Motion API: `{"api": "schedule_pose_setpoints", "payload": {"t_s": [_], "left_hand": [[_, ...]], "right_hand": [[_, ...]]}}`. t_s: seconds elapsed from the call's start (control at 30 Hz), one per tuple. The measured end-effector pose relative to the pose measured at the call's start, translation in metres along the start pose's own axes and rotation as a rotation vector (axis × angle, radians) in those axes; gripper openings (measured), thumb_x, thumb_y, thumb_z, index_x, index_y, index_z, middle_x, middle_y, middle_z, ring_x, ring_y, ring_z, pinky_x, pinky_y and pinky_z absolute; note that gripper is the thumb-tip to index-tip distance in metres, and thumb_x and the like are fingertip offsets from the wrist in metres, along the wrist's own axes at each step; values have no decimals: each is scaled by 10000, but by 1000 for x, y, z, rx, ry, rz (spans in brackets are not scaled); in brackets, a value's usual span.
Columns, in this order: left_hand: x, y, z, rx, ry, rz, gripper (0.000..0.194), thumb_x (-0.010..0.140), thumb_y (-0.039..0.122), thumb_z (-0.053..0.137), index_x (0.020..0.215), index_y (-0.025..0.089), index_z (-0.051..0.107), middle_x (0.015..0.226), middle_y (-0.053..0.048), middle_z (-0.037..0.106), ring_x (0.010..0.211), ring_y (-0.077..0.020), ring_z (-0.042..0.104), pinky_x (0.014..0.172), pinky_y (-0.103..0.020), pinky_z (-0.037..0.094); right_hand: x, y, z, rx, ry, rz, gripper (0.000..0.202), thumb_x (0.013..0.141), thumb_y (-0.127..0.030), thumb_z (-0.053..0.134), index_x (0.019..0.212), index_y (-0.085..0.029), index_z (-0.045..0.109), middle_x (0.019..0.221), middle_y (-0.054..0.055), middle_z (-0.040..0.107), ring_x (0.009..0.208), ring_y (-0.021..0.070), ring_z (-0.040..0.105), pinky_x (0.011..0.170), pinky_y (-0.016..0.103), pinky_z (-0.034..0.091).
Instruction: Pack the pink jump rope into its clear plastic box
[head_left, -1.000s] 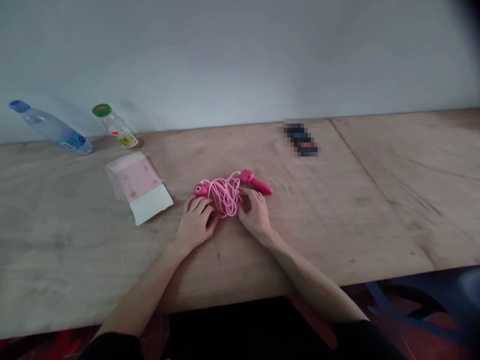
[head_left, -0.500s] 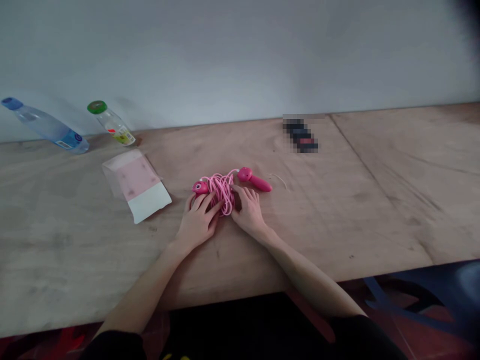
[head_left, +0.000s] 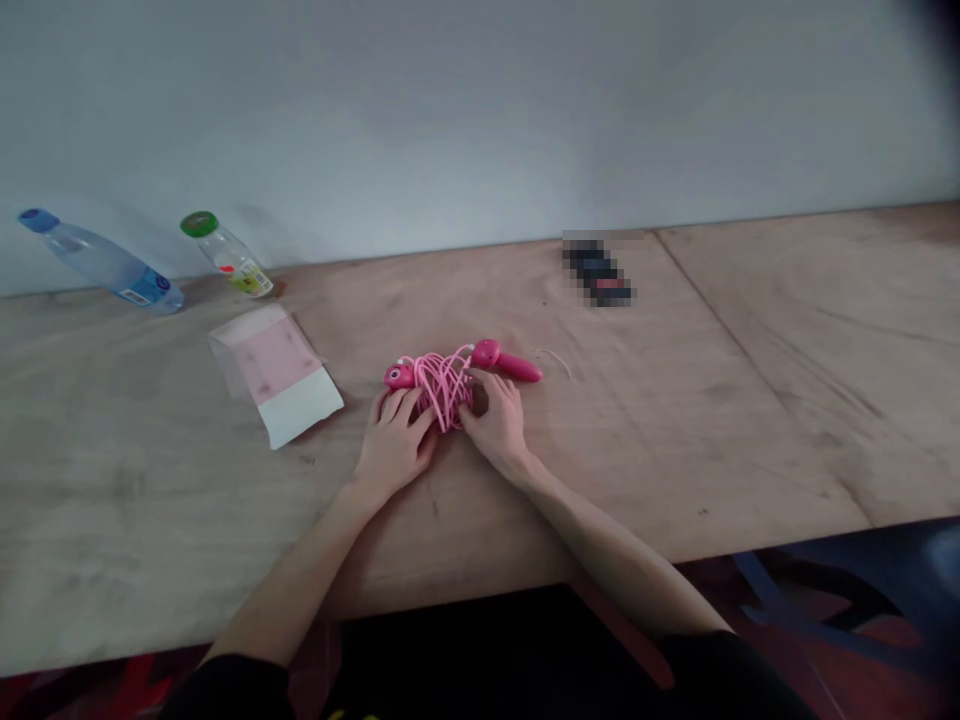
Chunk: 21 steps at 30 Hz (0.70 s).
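Note:
A pink jump rope (head_left: 442,378) lies on the wooden table in front of me, its cord gathered in a loose bundle of loops. My left hand (head_left: 395,436) rests over the left handle (head_left: 399,376) and the edge of the bundle, fingers bent onto them; the handle's lower part is hidden beneath them. At the bundle's right side, my right hand (head_left: 496,418) grips loops of cord between thumb and fingers. Just beyond it, the other handle (head_left: 517,367) points right, free of both hands.
A clear packet with a white flap (head_left: 281,370) lies left of the rope. Behind it stand a green-capped bottle (head_left: 232,260) and a blue-capped bottle (head_left: 105,262) near the wall (head_left: 480,120). A thin string (head_left: 556,360) and a pixelated dark object (head_left: 598,273) lie right.
The cord loops have spread wider and shifted between my hands. My right thumb has moved slightly left into the bundle. The view has tilted a little.

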<state>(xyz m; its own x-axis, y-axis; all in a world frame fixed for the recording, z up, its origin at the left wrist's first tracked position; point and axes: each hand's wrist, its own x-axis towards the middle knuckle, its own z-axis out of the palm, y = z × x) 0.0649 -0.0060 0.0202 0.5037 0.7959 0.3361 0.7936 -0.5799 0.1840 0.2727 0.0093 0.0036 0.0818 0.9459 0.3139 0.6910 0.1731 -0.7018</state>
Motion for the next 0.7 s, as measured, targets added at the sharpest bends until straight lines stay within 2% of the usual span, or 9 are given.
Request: {"api": "schedule_pose_setpoints", "payload": {"t_s": [0.17, 0.3, 0.4, 0.5, 0.6, 0.7], "left_hand": [[-2, -2, 1, -41, 25, -3, 299, 1007, 269, 655, 1288, 231, 746, 1480, -161, 673, 1375, -372, 596, 1185, -613, 480], [-4, -5, -6, -177, 129, -34, 340, 1015, 246, 647, 1345, 277, 722, 1466, -116, 699, 1352, -319, 639, 1137, -543, 535], [-4, -12, -14, -190, 254, -91, 323, 1025, 247, 635, 1334, 282, 719, 1369, -101, 749, 1268, -294, 696, 1087, -507, 568], [-4, -26, -16, -178, 338, -162, 298, 1048, 277, 608, 1325, 265, 716, 1319, -106, 760, 1199, -279, 723, 1071, -494, 584], [-6, -43, -12, -211, 338, -214, 319, 1069, 335, 590, 1358, 260, 701, 1317, -106, 756, 1196, -271, 729, 1084, -479, 594], [-7, -53, -9, -255, 265, -196, 381, 1078, 367, 585, 1437, 266, 660, 1397, -109, 731, 1264, -278, 716, 1119, -478, 584]], "right_hand": [[-1, 1, 1, 0, -15, -8, 510, 827, -172, 636, 1329, -246, 686, 1170, 102, 788, 1048, 351, 694, 1018, 558, 520], [3, 3, -8, 12, -11, -103, 373, 958, -242, 602, 1320, -246, 694, 1185, 115, 775, 1085, 336, 695, 1041, 540, 526], [12, 15, -26, -35, 70, -171, 324, 1034, -300, 562, 1320, -261, 710, 1213, 121, 762, 1164, 335, 676, 1078, 554, 515], [23, 38, -42, -138, 188, -125, 374, 1057, -348, 564, 1398, -271, 696, 1288, 150, 732, 1206, 357, 644, 1087, 609, 497], [30, 59, -49, -218, 211, -71, 420, 1085, -389, 529, 1457, -252, 668, 1475, 186, 657, 1361, 400, 562, 1139, 679, 434], [33, 67, -50, -241, 145, -83, 376, 1096, -439, 528, 1357, -252, 724, 1486, 158, 680, 1431, 407, 530, 1156, 673, 422]]}}
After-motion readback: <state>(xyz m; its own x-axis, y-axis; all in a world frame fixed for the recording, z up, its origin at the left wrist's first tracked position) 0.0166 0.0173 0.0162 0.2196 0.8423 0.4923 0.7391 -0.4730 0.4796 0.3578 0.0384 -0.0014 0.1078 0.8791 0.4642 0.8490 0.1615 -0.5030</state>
